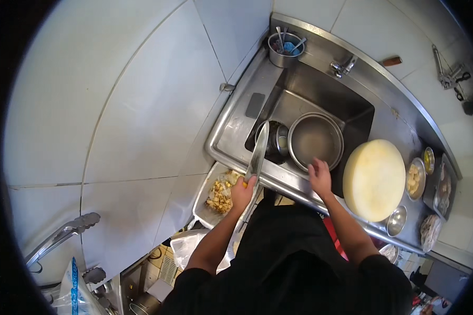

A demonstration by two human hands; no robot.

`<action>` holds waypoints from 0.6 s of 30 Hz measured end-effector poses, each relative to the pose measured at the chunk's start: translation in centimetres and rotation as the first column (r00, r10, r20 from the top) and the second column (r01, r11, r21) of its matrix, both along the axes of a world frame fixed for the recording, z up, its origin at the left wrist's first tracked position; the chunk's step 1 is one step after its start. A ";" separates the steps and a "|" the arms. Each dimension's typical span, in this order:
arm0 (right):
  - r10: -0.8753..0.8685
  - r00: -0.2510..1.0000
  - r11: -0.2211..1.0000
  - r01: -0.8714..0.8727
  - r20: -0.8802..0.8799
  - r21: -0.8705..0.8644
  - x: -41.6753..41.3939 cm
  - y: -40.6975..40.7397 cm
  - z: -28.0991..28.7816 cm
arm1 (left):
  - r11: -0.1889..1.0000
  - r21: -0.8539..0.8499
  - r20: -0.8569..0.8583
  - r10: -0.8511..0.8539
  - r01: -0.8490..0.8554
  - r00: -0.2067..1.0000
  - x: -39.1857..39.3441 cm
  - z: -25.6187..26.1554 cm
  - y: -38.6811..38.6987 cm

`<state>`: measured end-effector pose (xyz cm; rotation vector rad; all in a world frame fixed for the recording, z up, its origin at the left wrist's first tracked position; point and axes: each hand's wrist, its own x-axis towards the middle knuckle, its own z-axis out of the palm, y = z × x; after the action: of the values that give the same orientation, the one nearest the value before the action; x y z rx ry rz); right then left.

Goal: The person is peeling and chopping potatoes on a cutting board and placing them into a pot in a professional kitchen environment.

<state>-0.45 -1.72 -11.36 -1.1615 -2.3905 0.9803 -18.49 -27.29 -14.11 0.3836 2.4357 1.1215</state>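
My left hand (243,193) grips the handle of a large kitchen knife (258,151), its blade pointing away from me over the sink's near edge. Inside the stainless steel sink (307,86) stands a round metal pan (314,139) of cloudy water. My right hand (319,177) holds nothing; its loosely spread fingers are at the pan's near rim, and I cannot tell whether they touch it. Left of that pan, partly hidden by the blade, is a dark pot-like container (275,153) with smaller metal vessels in it. To the right stands a thick, round, cream-coloured chopping block (374,180).
Below the counter edge, a white lined bin (203,204) contains brownish scraps. A metal pot of utensils (282,59) occupies the back corner by the faucet (342,67). Beyond the block are a bowl of pale pieces (415,179), an empty metal bowl (396,221) and a metal tray (437,189).
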 end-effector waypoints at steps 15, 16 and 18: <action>-0.287 0.956 0.788 0.205 0.052 0.580 26.9 -1.9 4.9 | 0.993 -0.044 -0.093 0.102 -0.106 0.990 6.5 -2.8 -0.2; -0.381 0.919 0.825 0.291 0.098 0.484 27.7 -0.6 4.9 | 0.994 -0.036 -0.103 0.097 -0.101 0.990 6.9 -3.0 0.2; -0.309 0.939 0.876 0.219 0.153 0.430 26.7 0.7 4.7 | 0.991 -0.081 -0.137 0.093 -0.105 0.986 5.7 -2.9 -1.3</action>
<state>26.22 -1.07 -6.65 -1.4336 -2.3478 0.2551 -12.81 -28.56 -17.02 0.3222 2.6367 1.0543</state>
